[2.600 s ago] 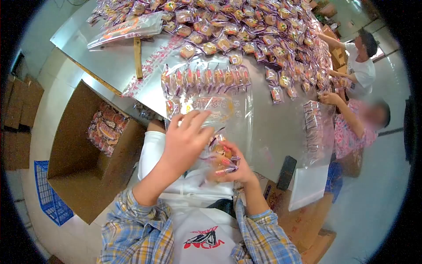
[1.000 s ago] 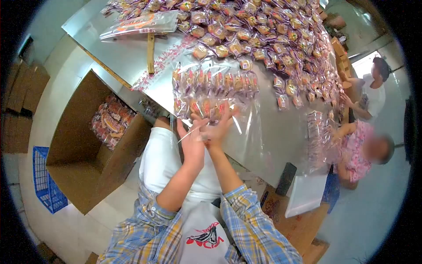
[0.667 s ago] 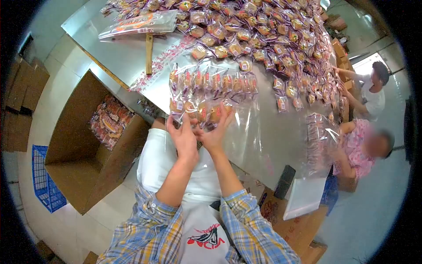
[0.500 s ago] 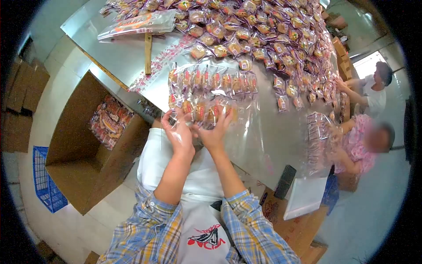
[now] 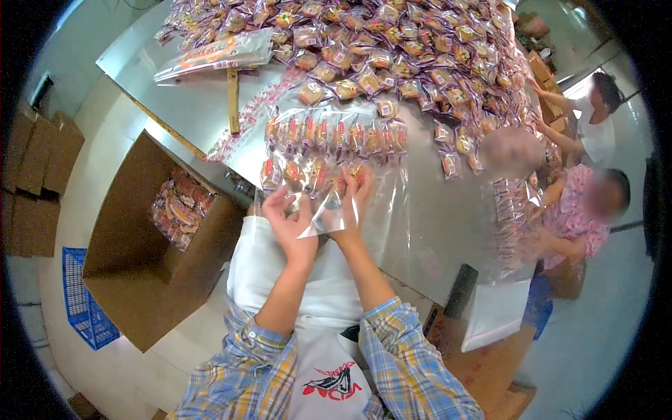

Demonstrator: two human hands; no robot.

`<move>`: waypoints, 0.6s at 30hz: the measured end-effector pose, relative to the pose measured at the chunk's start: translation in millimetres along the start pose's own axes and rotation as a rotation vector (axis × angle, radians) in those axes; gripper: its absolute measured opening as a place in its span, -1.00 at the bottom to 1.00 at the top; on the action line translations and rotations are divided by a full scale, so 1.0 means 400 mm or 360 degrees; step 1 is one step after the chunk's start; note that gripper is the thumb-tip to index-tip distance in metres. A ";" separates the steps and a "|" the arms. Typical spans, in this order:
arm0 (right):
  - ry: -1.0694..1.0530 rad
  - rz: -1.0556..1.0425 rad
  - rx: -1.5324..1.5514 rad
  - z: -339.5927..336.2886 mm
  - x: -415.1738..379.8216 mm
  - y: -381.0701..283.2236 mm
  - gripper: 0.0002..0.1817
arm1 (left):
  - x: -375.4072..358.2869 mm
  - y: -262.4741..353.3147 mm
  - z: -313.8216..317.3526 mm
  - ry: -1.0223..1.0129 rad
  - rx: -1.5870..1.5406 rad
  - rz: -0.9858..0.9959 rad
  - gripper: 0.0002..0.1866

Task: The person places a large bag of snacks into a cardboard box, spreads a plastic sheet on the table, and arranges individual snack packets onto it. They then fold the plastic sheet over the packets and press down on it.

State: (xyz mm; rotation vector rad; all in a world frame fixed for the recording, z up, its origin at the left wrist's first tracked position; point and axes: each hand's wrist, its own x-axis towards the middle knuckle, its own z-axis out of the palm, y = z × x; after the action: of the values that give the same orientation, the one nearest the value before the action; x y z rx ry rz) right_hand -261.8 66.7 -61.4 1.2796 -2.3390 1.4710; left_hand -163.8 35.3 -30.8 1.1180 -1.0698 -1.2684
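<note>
A clear plastic bag [image 5: 388, 203] lies at the table's near edge, holding two rows of individually wrapped cakes [image 5: 322, 133]. My left hand [image 5: 290, 217] is at the bag's near end with curled fingers gripping the film. Beside it, my right hand [image 5: 350, 203] also has its fingers bent on the film, the fingertips against wrapped cakes at the right of the nearer row. A transparent flap of the bag lies across both palms and blurs the exact grip.
Many loose wrapped cakes [image 5: 392, 49] cover the far table. Flat printed bags [image 5: 217, 56] lie at left near a wooden strip [image 5: 233, 101]. An open carton [image 5: 133, 280] with packed bags and a blue crate [image 5: 87, 301] stand left. Two people work at right.
Both hands have drawn slightly toward me off the nearer row, and the bag's flap now shows across them. The camera view has shifted a little.
</note>
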 end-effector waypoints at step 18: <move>0.0117 -0.0165 0.0046 -0.007 -0.008 0.025 -0.43 | 0.066 0.038 -0.040 -0.0657 0.1323 0.1264 -0.50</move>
State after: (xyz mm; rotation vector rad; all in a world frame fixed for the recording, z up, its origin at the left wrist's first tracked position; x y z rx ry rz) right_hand -267.6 72.6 -68.4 1.3090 -2.1789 1.4979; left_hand -145.1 9.0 -18.6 0.8333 -2.1980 -0.3880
